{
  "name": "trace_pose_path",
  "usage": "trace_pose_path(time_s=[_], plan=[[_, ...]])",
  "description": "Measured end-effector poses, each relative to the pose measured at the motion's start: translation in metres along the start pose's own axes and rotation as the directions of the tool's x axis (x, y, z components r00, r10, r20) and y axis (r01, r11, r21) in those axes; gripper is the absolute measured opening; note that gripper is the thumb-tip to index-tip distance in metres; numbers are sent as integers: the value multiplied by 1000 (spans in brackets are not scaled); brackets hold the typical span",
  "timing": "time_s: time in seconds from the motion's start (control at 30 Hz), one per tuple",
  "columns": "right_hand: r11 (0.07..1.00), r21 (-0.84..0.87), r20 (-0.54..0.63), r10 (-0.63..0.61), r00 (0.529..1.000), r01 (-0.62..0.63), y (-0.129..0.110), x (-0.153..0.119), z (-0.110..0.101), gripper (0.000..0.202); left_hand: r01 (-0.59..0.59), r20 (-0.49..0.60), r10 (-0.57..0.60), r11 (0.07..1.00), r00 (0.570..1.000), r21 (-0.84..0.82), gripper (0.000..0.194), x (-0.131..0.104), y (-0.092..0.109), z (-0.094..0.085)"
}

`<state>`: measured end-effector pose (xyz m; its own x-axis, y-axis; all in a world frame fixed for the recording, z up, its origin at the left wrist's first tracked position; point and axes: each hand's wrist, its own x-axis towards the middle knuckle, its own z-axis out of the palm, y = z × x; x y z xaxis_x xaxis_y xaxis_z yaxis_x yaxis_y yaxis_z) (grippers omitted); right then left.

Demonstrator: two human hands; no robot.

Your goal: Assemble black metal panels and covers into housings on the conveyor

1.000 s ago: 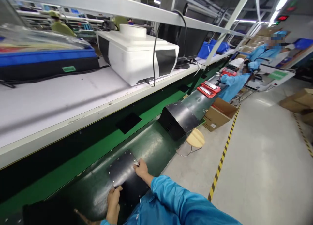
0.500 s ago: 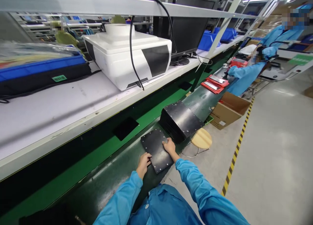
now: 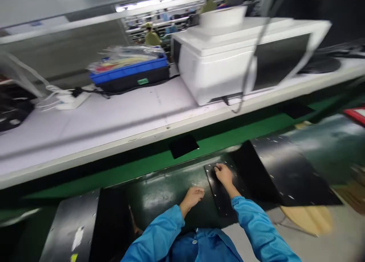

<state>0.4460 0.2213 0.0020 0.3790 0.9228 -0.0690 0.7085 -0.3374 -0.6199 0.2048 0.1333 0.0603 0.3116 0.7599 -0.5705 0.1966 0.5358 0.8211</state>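
Note:
A thin black plate (image 3: 219, 197) with light dots along its edges lies flat on the dark green work surface. My right hand (image 3: 224, 174) is over its far end, fingers curled and pinched close to the surface; what they hold, if anything, is hidden. Left of the plate and apart from it is my left hand (image 3: 194, 196), its fingers pressed together. I cannot make out whether something small is in them. Beyond the plate on the right stands a thick stack of similar black plates (image 3: 291, 171). Another stack of black plates (image 3: 74, 220) is at the lower left.
A white shelf (image 3: 128, 117) runs above the work surface (image 3: 159, 197). On it are a white machine (image 3: 216, 72), a blue tray (image 3: 128, 70) of bagged items and a power strip (image 3: 72, 100). A wooden stool (image 3: 310, 218) stands below the right stack. A cable (image 3: 251, 64) hangs in front.
The view has swung left, bringing the left stack into sight. My left hand has come off the plate's edge; my right hand has shifted from its side edge to its far end.

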Motion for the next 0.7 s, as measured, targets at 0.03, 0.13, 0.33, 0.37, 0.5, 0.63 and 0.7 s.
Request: trace_pose_path(time_s=[0.03, 0.13, 0.33, 0.37, 0.5, 0.63, 0.7], plan=[[999, 27, 75, -24, 997, 22, -20, 17, 11, 31, -109, -101, 121, 987, 987, 116, 40, -18, 7, -22], [988, 90, 250, -141, 958, 122, -95, 63, 58, 20, -348, -390, 563, 794, 729, 498, 33, -103, 34, -114], [861, 491, 579, -437, 689, 134, -270, -16, 163, 17, 494, -919, 349, 841, -182, 222, 51, -304, 21, -298], [839, 538, 645, -468, 604, 76, -289, -56, 170, 17, 554, -945, 254, 827, -208, 100, 57, -318, 8, -314], [777, 600, 792, -544, 277, -191, -333, -210, 177, 40, 647, -968, 207, 759, -139, 69, 65, -319, -42, -332], [719, 579, 812, -548, 199, -384, -352, -287, 168, 66, 627, -938, 309, 765, -156, 148, 66, -302, -66, -298], [683, 583, 803, -567, 185, -439, -362, -298, 162, 67, 615, -934, 321, 772, -159, 161, 66, -295, -67, -275]])
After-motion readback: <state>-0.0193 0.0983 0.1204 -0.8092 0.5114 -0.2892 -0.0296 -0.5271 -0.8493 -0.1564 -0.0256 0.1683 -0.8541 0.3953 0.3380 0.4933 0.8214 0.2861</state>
